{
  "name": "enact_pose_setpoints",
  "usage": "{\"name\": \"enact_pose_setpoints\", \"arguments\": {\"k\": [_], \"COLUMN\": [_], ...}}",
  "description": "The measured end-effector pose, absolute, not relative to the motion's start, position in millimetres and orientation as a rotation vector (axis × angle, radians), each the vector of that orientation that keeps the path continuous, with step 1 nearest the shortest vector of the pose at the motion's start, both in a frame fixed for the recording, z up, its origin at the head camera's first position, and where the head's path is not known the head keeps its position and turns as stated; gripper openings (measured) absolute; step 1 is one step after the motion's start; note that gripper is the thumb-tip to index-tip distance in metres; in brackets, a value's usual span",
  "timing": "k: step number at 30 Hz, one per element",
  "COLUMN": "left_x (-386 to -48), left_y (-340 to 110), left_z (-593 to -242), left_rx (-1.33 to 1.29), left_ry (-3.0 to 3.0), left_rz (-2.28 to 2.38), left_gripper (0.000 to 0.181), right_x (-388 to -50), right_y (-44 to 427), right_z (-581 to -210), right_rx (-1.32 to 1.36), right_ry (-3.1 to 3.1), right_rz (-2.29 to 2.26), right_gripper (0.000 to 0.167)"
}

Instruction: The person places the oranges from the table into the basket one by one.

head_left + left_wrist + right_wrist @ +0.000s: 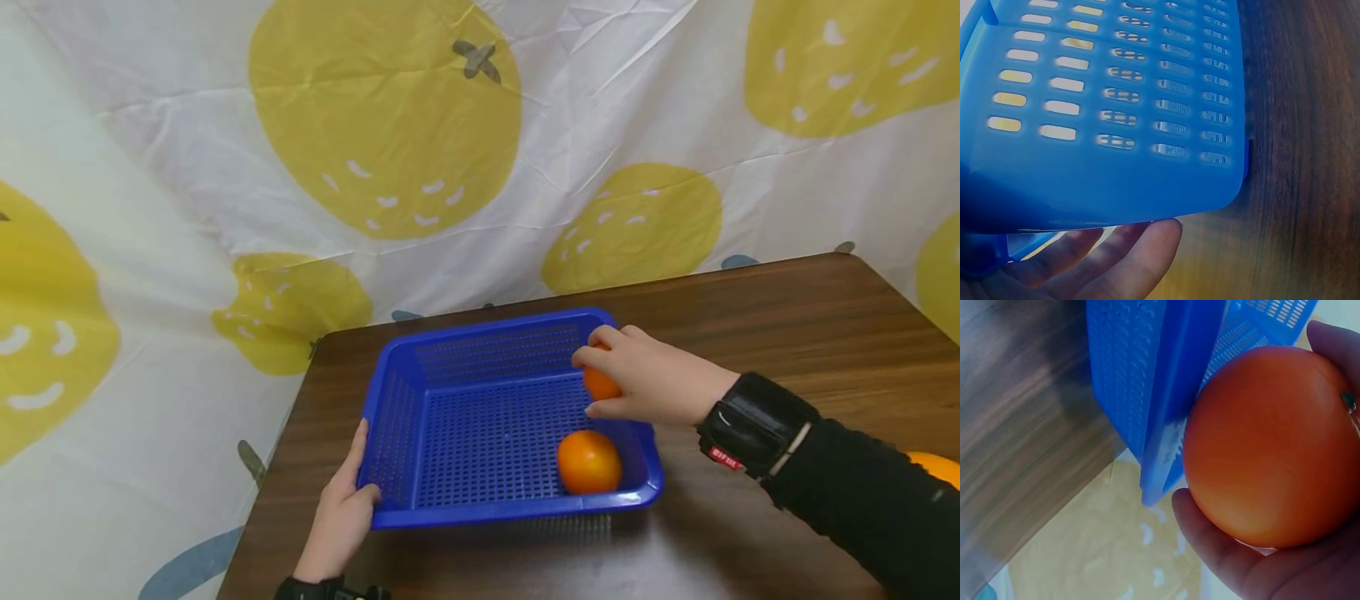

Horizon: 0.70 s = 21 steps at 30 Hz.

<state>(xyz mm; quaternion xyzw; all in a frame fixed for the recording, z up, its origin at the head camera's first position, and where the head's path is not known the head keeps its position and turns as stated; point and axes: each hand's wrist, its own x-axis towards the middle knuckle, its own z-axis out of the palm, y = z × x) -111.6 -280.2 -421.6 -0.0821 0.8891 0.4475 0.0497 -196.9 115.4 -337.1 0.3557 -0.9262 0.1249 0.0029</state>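
Black sleeve (pixel 870 500) lies closest, and its wrist strap (pixel 772 417) carries one red tag (pixel 725 457) (pale lettering, too small to read surely). One blue basket (pixel 487 512) sits on the brown table (pixel 750 317). Of three orange things, one orange (pixel 600 382) is in the right hand (pixel 652 375), fingers and thumb curled round it by the basket's right rim; a second orange (pixel 589 462) rests inside, front right; a third, partly hidden round thing (pixel 937 469) shows beyond the sleeve. The left hand (pixel 341 508) grips the basket's near left corner
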Motion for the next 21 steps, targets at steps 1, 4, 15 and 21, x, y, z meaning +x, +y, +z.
{"name": "enact_pose_setpoints", "arguments": {"k": [1, 4, 15, 21], "left_x": [-111.7, -111.3, -112.6, -114.9], "left_y": [-280.8, -282.8, -281.7, -279.6], "left_z": [-421.6, -421.6, -420.8, -421.8], "left_rx": [-0.247, -0.260, -0.262, -0.228], "left_ry": [2.712, 2.718, 2.732, 2.738], "left_rz": [1.363, 1.344, 1.321, 1.330], "left_gripper": [0.093, 0.093, 0.093, 0.093], "right_x": [-197.7, -199.7, -204.7, -208.0], "right_y": [113.1, 105.1, 93.8, 93.1], "right_z": [-338.8, -341.9, -344.3, -347.8], "right_rx": [1.118, 1.127, 1.144, 1.128], "right_ry": [-2.907, -2.921, -2.946, -2.982], "right_rz": [0.395, 0.402, 0.406, 0.417], "right_gripper": [0.049, 0.051, 0.055, 0.054]}}
